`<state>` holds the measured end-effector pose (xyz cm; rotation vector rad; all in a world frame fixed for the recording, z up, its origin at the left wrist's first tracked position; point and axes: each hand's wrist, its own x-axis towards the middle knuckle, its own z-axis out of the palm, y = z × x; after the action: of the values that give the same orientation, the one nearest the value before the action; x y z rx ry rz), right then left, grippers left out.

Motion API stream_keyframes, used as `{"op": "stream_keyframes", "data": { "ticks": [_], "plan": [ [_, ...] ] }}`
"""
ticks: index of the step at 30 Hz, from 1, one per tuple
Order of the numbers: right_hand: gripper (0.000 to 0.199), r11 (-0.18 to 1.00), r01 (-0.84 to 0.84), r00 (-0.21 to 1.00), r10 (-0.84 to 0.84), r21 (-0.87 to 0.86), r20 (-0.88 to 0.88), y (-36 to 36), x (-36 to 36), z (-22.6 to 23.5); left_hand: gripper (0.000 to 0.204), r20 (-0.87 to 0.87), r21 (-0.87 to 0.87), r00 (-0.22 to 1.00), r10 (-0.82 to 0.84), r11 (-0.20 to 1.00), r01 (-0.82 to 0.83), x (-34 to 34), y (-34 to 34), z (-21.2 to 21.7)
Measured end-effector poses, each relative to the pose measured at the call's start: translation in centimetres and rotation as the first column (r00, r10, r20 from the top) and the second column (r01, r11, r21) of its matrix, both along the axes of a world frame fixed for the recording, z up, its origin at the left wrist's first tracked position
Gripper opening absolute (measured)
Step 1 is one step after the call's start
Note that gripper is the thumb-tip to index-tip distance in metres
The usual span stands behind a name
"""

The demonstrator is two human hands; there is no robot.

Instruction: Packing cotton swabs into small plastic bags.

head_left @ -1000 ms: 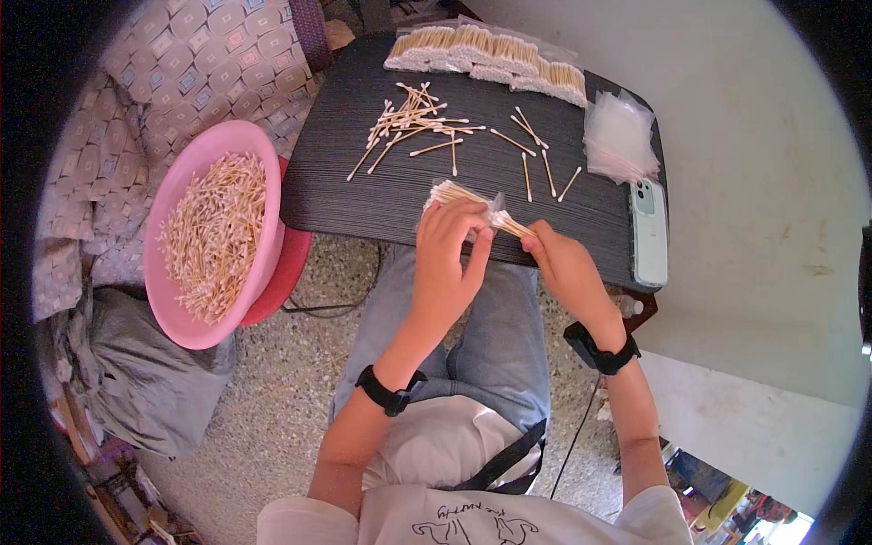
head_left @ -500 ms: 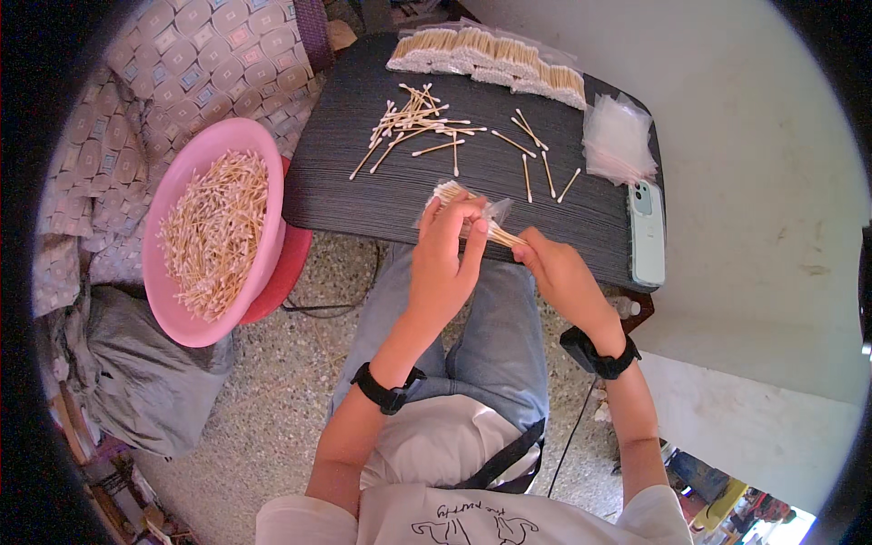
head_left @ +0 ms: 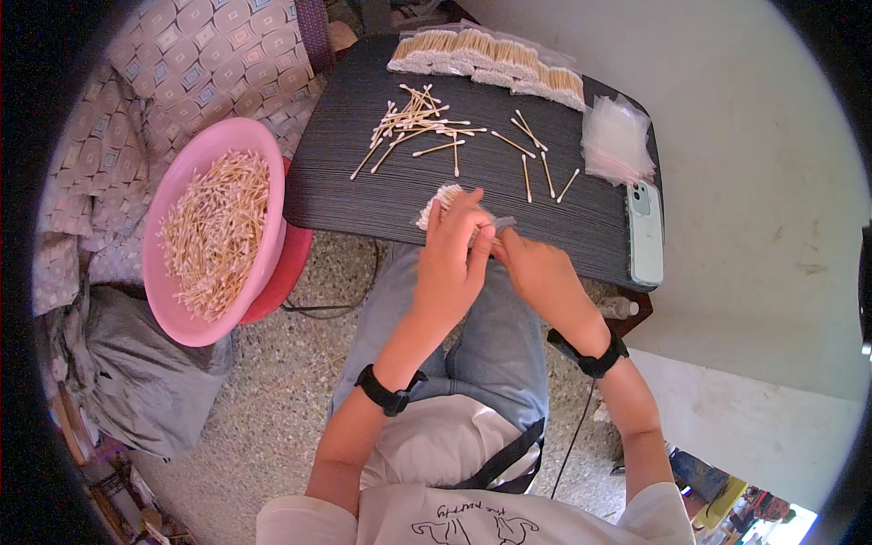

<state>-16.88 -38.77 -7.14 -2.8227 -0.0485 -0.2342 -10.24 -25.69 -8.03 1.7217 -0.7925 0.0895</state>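
At the near edge of the table, my left hand [head_left: 447, 250] is closed round a small clear plastic bag of cotton swabs [head_left: 439, 205]. The white tips show beyond its fingers, and a flap of clear film sticks out by the thumb. My right hand [head_left: 545, 274] meets it at the bag's mouth, fingers pinched on cotton swabs that are mostly hidden. Loose cotton swabs [head_left: 413, 123] lie in a heap farther off on the table, with several more scattered to the right.
Filled bags of swabs [head_left: 490, 56] line the far edge of the black table [head_left: 363, 204]. At right are a stack of empty clear bags [head_left: 618, 141] and a phone [head_left: 646, 236]. A pink basin [head_left: 275, 173] full of swabs stands at left, beside patterned cloth [head_left: 218, 45].
My right hand has moved left and slightly up against my left hand. The swabs that stuck out between the hands are now mostly out of sight.
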Motion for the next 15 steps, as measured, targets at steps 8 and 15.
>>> {"op": "stream_keyframes", "data": {
  "ticks": [8, 15],
  "plan": [
    [0.013, 1.000, -0.002, 0.996, 0.001, -0.007, -0.086, 0.5, 0.9, 0.8, 0.007, 0.326, 0.253, 0.945, 0.027, 0.961, -0.114, -0.6, 0.0, 0.3],
    [0.018, 0.845, 0.145, 0.989, -0.127, 0.515, -0.069, 1.5, -0.1, 0.2, 0.010, 0.215, 0.243, 0.974, -0.078, 0.970, 0.024, -0.3, 0.0, -0.9]
  ]
}}
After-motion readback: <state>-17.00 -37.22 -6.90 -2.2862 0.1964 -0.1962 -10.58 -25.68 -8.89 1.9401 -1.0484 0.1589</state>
